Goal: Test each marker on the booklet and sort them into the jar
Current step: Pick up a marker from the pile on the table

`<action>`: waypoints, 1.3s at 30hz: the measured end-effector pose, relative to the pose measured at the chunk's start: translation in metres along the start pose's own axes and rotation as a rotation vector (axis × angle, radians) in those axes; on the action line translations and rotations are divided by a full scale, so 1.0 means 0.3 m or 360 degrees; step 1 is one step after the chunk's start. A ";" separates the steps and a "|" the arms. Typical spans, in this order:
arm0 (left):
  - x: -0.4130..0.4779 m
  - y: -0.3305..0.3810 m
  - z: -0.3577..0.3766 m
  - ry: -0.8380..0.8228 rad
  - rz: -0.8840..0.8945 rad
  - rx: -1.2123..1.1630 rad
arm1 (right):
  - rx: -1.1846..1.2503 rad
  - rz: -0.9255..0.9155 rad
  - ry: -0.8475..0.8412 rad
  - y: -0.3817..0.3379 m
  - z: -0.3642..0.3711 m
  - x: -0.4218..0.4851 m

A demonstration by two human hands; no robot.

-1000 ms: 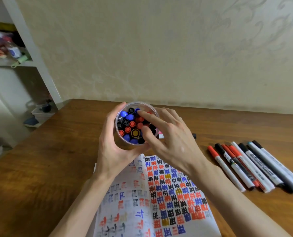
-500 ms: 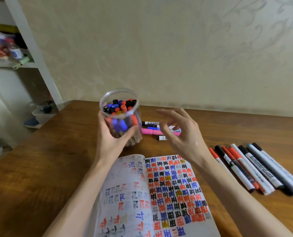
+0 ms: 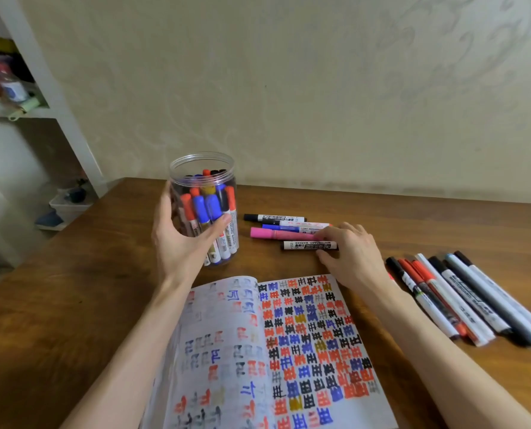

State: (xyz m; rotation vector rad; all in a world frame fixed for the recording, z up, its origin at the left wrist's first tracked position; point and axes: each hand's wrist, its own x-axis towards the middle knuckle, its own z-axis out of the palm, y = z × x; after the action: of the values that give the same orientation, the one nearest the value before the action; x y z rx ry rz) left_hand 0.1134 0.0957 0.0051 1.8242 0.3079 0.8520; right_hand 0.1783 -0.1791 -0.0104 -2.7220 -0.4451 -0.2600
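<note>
Left grip (image 3: pixel 180 239) wraps the jar (image 3: pixel 201 156); right grip (image 3: pixel 351 252) pinches the black marker (image 3: pixel 307 245), nearest of four. One booklet (image 3: pixel 304 335) lies nearer than both grips, a pen row (image 3: pixel 462 292) rightward.

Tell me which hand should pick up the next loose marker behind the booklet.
Right. The right hand touches the black-capped whiteboard marker lying there, while the left hand grips the clear plastic jar of markers.
</note>
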 end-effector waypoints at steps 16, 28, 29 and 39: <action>-0.058 0.012 -0.015 -0.0048 -0.0030 -0.0022 | 0.0429 0.0059 -0.0052 -0.012 -0.069 -0.016; -0.329 0.188 0.053 -0.1092 0.0527 0.0457 | 0.1676 0.0363 -0.0309 -0.066 -0.170 -0.248; -0.343 0.188 0.064 -0.1201 0.0492 0.0512 | 0.1698 0.0390 -0.0296 -0.072 -0.168 -0.267; -0.401 0.142 0.066 -0.1326 0.0568 0.0484 | 0.1588 0.0433 -0.0114 -0.082 -0.101 -0.363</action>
State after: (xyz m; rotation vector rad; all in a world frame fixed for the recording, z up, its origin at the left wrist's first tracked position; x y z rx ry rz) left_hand 0.0334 -0.0047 -0.0099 2.3854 -0.4544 0.2124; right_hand 0.0645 -0.1985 -0.0002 -1.7756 -0.1417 0.1200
